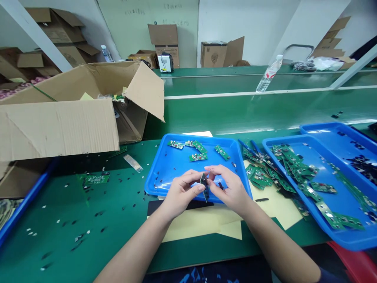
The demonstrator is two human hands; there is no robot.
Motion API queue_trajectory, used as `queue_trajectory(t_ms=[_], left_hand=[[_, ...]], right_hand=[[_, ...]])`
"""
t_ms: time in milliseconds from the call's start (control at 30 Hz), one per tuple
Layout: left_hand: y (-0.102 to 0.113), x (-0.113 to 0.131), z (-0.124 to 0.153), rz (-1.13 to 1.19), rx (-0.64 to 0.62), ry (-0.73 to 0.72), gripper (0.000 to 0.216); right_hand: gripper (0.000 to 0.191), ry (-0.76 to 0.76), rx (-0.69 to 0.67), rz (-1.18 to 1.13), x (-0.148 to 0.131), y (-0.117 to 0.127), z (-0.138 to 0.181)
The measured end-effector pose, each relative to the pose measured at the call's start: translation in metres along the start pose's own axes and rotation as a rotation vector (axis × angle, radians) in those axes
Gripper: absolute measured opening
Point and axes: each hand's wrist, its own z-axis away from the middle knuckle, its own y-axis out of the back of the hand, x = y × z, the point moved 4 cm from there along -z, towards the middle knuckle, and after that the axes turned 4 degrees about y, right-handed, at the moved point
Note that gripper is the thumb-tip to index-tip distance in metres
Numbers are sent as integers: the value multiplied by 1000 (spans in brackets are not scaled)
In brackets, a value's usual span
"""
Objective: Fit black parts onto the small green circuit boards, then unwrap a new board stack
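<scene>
My left hand (184, 191) pinches a small circuit board (204, 181), held on edge above the near rim of a blue tray (156, 167). Thumb and fingertips of my right hand (228, 188) are closed against the board's other side, where dark parts show. Whether those fingers also hold a separate small piece I cannot make out. Several green circuit boards (198, 157) lie toward the back of the tray, along with small black bits. Under my hands are yellow paper sheets (203, 222) and a black strip (156, 206).
On the right, a blue tray (316, 232) holds many circuit boards, with pliers (253, 147) by its left rim. Behind it sits another tray with black pieces (363, 165). A large open cardboard box (59, 125) stands left. A bottle (269, 73) stands at the back. Small scraps litter the green table (118, 220).
</scene>
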Motion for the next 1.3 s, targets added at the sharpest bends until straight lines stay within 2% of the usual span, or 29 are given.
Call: queue_trajectory(t_ms=[200, 333, 467, 600, 700, 800, 867, 967, 1133, 1200, 1300], left_hand=[[1, -4, 0, -24, 131, -91, 32], [-2, -3, 0, -64, 47, -110, 33], [1, 0, 0, -40, 4, -77, 32], [6, 0, -1, 60, 42, -49, 35], [8, -1, -2, 139, 48, -22, 32], [9, -2, -2, 186, 65, 8, 29], [8, -1, -2, 208, 56, 31, 29], [3, -1, -2, 218, -19, 83, 28], [-3, -7, 0, 210, -106, 260, 30], [1, -5, -2, 108, -77, 176, 30], [12, 6, -2, -272, 49, -145, 24]], right_hand=[[21, -40, 70, 45, 0, -1, 1], [21, 47, 123, 133, -5, 1, 1], [31, 105, 210, 253, -6, 9, 0], [26, 67, 131, 182, 2, 14, -2], [17, 113, 30, 144, 4, 12, -1], [12, 164, -8, 146, 3, 8, 0], [10, 179, 19, 152, 3, 8, 0], [12, 192, 88, 177, 3, 9, 0], [19, 287, 147, 291, -2, 8, 3], [24, 274, 187, 257, -2, 10, 4], [36, 108, 383, 81, 6, 23, 6]])
